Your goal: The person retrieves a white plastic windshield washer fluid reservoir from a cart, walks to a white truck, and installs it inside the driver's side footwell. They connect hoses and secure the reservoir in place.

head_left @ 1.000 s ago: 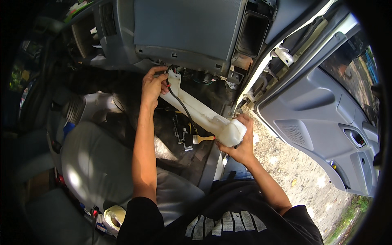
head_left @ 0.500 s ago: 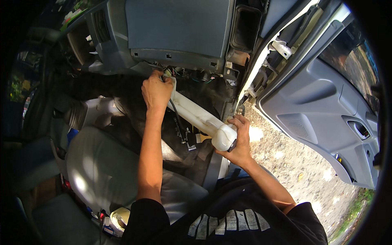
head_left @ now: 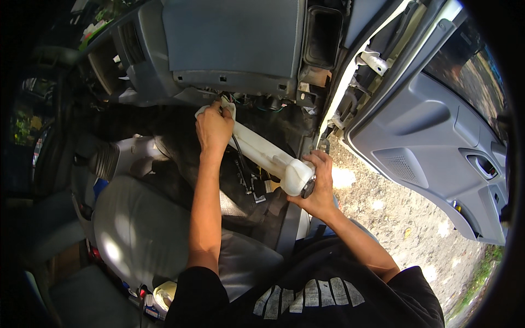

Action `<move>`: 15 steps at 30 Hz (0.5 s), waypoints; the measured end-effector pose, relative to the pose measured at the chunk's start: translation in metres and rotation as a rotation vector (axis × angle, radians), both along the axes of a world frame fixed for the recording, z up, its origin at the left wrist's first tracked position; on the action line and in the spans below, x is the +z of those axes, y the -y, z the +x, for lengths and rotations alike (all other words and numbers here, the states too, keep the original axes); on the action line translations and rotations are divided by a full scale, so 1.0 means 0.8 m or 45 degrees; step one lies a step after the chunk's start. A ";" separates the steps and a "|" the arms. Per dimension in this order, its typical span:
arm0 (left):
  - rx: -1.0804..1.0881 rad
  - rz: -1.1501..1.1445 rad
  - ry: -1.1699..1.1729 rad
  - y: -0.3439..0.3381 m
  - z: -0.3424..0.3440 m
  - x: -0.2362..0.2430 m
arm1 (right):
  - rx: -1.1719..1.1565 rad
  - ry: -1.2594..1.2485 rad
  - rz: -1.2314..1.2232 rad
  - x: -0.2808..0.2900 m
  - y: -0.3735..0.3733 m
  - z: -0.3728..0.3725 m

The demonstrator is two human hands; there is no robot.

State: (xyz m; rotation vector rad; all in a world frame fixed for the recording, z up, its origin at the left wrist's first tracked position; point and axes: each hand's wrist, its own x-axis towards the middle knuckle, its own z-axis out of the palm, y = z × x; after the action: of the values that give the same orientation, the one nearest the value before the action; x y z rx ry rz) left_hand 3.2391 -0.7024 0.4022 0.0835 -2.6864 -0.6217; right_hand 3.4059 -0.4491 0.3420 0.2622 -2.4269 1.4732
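Left hand grips white plastic container at 11 o'clock, right hand at 4 o'clock; it's now rolled, black cap showing more, apparently mid-repositioning.

A grey dashboard stood above a dark floor; sun patches lit the grey seat at the left. On the right, an open door hung over bright, sunlit ground edged with grass.
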 end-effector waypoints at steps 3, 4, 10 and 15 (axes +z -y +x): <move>-0.065 0.032 0.105 -0.005 0.003 0.008 | 0.007 0.009 -0.028 -0.002 -0.011 -0.001; -0.116 0.127 0.126 -0.006 0.003 0.014 | -0.004 0.010 -0.037 -0.003 -0.018 0.000; -0.443 0.593 0.554 -0.033 0.024 0.050 | 0.037 0.004 -0.041 -0.007 -0.058 -0.003; -0.741 0.442 0.879 -0.057 0.042 0.065 | 0.036 0.108 -0.139 -0.009 -0.071 -0.013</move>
State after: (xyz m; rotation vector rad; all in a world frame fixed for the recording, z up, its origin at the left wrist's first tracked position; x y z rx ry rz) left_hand 3.2726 -0.6568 0.4539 -0.4983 -3.2265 -1.4608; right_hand 3.3957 -0.3921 0.3350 0.2158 -2.4064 1.6543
